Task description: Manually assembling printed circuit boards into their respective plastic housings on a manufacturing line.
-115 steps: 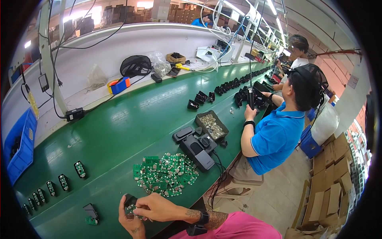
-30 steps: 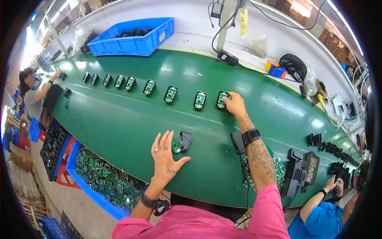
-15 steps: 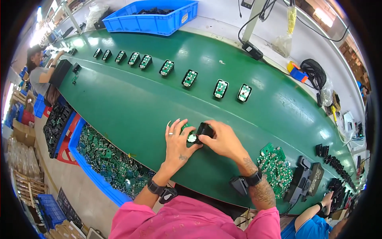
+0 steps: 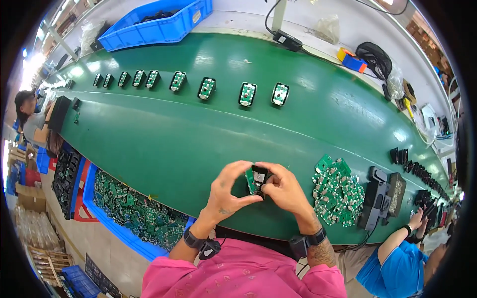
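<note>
Just below the centre of the frame, the left hand (image 4: 224, 192) pinches a green circuit board (image 4: 250, 182) beside the open black plastic housing (image 4: 260, 170) that the right hand (image 4: 286, 189) grips, while nine board-fitted housings (image 4: 152, 79) stretch from upper left to upper centre along the workbench (image 4: 174, 139).

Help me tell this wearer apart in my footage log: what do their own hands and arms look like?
Both the left hand and right hand are ungloved. Pink sleeves leave the forearms uncovered. Each wrist has a black wristband with a dark, chunky device. Dark patterned tattoos cover part of the right forearm; a small dark marking shows near the left thumb's base.
</note>
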